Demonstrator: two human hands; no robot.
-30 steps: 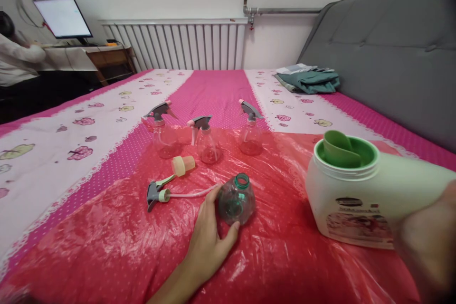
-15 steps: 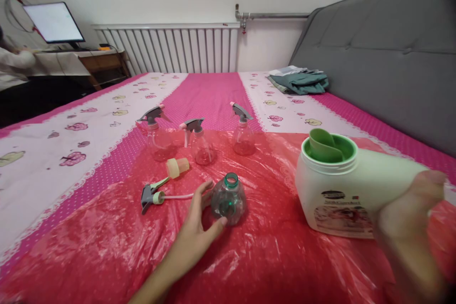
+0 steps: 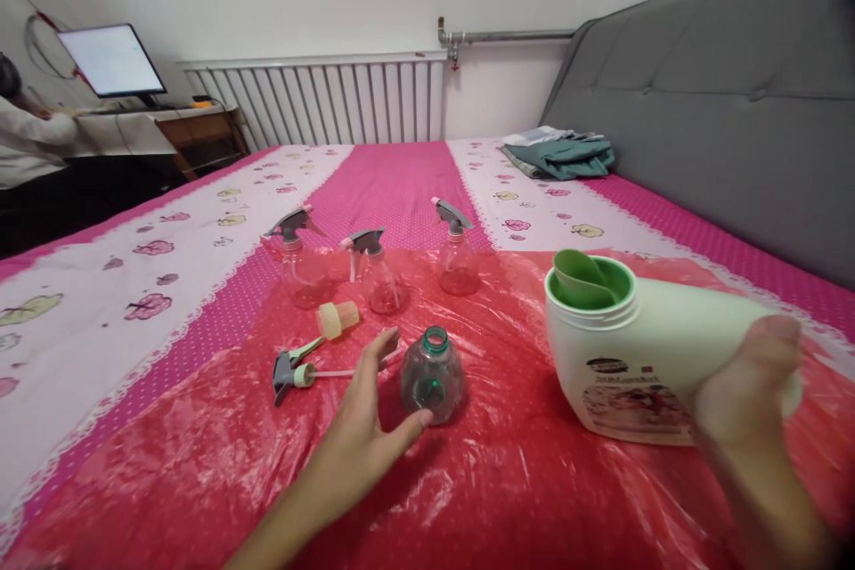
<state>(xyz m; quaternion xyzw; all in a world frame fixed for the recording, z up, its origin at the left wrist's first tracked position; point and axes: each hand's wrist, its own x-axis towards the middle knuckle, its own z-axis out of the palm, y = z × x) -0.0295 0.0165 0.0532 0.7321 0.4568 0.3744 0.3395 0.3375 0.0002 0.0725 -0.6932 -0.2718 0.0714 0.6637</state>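
Observation:
My right hand is closed around the handle end of a pale green laundry detergent jug, whose wide mouth has a green pouring spout. The jug looks tilted only slightly, if at all. To its left stands a clear spray bottle without its head, with a green neck. My left hand is open around that bottle's left side, thumb at its lower edge; I cannot tell if it touches. Beyond this hand lie a grey-and-green spray head with a tube and a yellowish funnel.
Several clear spray bottles with grey trigger heads stand farther back on the red plastic sheet over the bed. Folded clothes lie by the grey headboard. At far left a person sits by a monitor.
My right hand has brought the jug a little to the left, toward the headless bottle. My left hand stays beside that bottle. The camera view has tilted slightly upward.

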